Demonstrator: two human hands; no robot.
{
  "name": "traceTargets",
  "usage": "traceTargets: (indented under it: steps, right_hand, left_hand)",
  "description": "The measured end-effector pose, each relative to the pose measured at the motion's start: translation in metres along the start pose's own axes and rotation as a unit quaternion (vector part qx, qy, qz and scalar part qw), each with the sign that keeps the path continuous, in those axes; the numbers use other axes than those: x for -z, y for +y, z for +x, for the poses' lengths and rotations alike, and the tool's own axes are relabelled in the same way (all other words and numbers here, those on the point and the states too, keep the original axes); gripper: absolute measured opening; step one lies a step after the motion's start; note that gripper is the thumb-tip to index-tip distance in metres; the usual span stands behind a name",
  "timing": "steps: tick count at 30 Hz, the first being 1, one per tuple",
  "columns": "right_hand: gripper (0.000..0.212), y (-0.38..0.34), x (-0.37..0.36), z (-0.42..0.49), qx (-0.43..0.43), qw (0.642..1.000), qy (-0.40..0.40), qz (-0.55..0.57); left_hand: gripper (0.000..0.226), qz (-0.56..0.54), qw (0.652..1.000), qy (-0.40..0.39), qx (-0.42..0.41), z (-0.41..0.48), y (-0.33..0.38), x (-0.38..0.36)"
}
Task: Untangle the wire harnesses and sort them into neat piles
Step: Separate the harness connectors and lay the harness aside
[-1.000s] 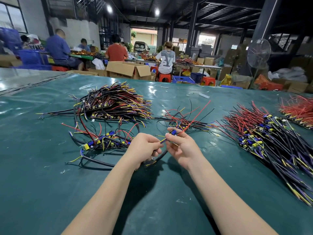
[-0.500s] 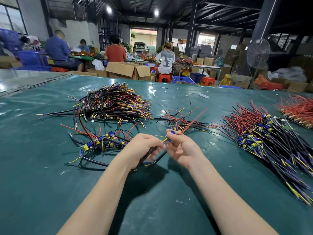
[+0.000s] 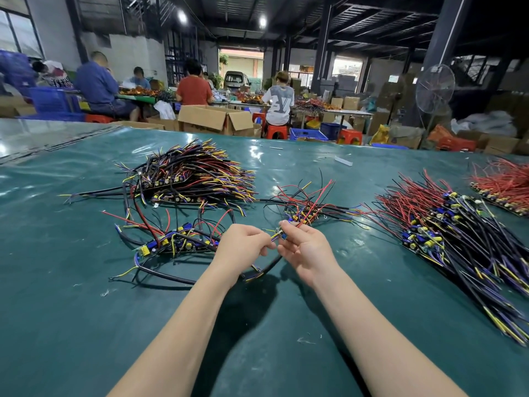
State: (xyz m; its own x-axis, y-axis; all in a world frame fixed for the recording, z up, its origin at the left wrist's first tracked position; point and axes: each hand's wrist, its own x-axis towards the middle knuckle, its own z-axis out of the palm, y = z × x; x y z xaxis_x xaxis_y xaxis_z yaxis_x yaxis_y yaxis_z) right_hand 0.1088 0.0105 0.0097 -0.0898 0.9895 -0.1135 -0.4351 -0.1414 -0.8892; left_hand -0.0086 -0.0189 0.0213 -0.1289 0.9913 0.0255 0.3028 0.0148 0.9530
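My left hand point(image 3: 243, 247), fingers curled, pinches the yellow wires of one harness point(image 3: 279, 234); my right hand point(image 3: 306, 250) pinches its small board between thumb and fingertips, red wires rising beyond. Both hold it just above the green table point(image 3: 86, 325), and a black cable point(image 3: 267, 270) loops down beneath them. Tangled heap point(image 3: 171, 245) at left; stacked pile point(image 3: 194, 176) behind it; small cluster point(image 3: 306, 207) just beyond my hands; long pile point(image 3: 446, 236) at right
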Motion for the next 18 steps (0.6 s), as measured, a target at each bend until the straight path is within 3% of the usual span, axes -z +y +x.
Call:
traceTargets:
  steps: [4, 9, 13, 18]
  right_hand:
    - [0.020, 0.0005, -0.0026, -0.0017, 0.028, 0.999, 0.015, 0.000]
    - [0.022, 0.0019, -0.0065, -0.0038, 0.082, 0.996, 0.021, -0.029]
    - [0.022, 0.0014, -0.0068, -0.0049, 0.073, 0.997, 0.019, -0.008]
    - [0.019, 0.0042, -0.0101, -0.0061, 0.027, 0.998, 0.007, 0.063]
  left_hand:
    - [0.018, 0.063, 0.995, 0.010, -0.070, -0.0003, -0.0007, -0.0013]
    - [0.027, 0.047, 0.994, 0.019, -0.096, -0.0006, -0.0018, 0.0000]
    - [0.026, -0.013, 0.998, 0.001, -0.058, -0.0016, -0.0002, -0.0023]
    - [0.022, -0.139, 0.989, 0.004, 0.054, -0.0043, 0.0008, -0.0038]
